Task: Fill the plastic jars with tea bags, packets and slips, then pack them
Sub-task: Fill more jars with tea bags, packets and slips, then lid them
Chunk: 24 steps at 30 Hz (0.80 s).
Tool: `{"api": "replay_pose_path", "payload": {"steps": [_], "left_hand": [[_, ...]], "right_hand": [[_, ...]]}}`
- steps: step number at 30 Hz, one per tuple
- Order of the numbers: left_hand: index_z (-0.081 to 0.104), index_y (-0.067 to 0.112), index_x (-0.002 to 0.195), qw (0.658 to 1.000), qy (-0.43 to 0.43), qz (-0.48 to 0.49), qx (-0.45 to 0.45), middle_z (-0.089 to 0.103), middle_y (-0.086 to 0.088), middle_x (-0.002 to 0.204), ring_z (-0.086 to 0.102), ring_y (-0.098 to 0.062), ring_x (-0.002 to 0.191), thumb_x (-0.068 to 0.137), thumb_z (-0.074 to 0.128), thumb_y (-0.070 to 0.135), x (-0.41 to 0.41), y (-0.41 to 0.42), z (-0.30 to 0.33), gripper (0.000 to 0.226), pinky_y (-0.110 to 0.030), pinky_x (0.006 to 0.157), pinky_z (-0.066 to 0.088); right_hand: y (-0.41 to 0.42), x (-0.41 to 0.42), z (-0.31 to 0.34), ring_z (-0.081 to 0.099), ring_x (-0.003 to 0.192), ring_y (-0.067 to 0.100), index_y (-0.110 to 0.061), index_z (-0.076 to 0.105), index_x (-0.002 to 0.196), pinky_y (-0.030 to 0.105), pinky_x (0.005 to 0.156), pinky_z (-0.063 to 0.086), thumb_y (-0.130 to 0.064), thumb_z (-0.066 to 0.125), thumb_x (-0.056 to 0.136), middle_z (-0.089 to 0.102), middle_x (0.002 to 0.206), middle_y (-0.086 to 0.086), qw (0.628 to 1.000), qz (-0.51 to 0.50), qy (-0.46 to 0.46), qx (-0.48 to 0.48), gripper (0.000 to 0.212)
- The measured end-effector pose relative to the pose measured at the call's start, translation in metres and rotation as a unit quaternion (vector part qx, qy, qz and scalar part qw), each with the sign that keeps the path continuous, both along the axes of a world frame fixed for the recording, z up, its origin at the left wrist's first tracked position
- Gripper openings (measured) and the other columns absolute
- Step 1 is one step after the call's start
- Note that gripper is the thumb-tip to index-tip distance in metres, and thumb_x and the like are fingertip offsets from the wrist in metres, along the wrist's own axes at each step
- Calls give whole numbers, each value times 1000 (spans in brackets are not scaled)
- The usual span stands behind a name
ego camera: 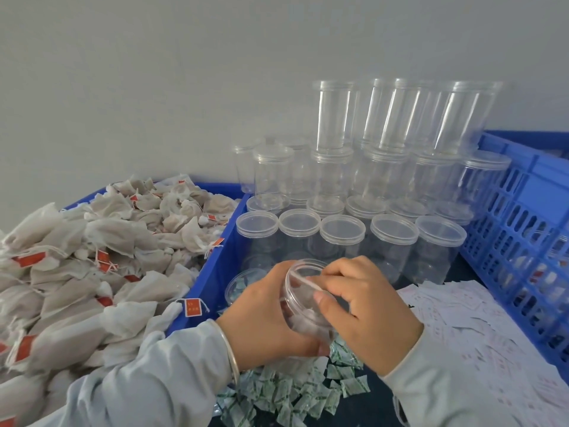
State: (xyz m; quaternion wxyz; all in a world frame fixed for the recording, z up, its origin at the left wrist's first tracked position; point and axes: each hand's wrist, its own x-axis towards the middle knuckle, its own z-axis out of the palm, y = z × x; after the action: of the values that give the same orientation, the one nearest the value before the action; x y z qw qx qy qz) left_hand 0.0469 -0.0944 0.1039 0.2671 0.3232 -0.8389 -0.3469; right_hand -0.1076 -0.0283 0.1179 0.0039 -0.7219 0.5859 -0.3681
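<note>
The left hand point(264, 306) grips the tilted jar point(308, 300) steady, mouth toward the right hand point(363, 306), which pinches a slip point(308, 283) into it.

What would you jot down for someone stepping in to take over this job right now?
Left hand grips the open jar, tilted, tea bags already inside. Right hand pinches a white slip at its mouth. Tea bags fill the left bin; green packets lie below the hands; slips lie right. Left: finish this jar, lid it, fill the empty jars, pack.
</note>
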Motion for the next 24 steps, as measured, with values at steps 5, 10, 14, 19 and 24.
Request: {"api": "replay_pose_path", "payload": {"steps": [5, 10, 14, 19, 24], "left_hand": [[38, 56, 114, 1000, -8, 1, 8, 57, 24, 110, 58, 8, 98, 45, 84, 49, 0, 0, -1, 83, -17, 80, 52], [41, 49, 117, 1000, 8, -3, 22, 57, 28, 108, 60, 7, 95, 49, 88, 40, 1, 0, 2, 83, -15, 77, 52], [43, 44, 117, 998, 31, -5, 45, 58, 30, 108, 60, 9, 96, 51, 90, 30, 2, -1, 3, 83, -7, 73, 47], [44, 48, 116, 999, 19, -22, 45, 57, 27, 108, 60, 2, 100, 48, 88, 35, 2, 1, 0, 82, -17, 81, 51], [42, 53, 115, 999, 10, -35, 40, 57, 28, 111, 56, 5, 109, 47, 88, 34, 1, 4, -1, 84, -18, 87, 50]], "right_hand": [[9, -4, 0, 44, 105, 4, -28, 67, 118, 26, 93, 36, -58, 27, 82, 56, 105, -14, 999, 33, 7, 41, 61], [19, -9, 0, 47, 106, 2, -23, 63, 122, 28, 93, 41, -63, 39, 83, 59, 110, -12, 999, 52, -2, 0, 61], [22, -19, -1, 49, 103, 2, -17, 72, 105, 28, 87, 45, -50, 55, 79, 63, 105, -9, 997, 53, 14, -52, 45], [24, -17, 1, 61, 97, 16, -17, 75, 87, 37, 80, 51, -53, 53, 78, 68, 99, -5, 991, 65, 117, -31, 43], [24, -15, 5, 61, 101, 14, -20, 74, 102, 31, 89, 43, -57, 50, 80, 66, 105, -6, 990, 85, 110, 14, 49]]}}
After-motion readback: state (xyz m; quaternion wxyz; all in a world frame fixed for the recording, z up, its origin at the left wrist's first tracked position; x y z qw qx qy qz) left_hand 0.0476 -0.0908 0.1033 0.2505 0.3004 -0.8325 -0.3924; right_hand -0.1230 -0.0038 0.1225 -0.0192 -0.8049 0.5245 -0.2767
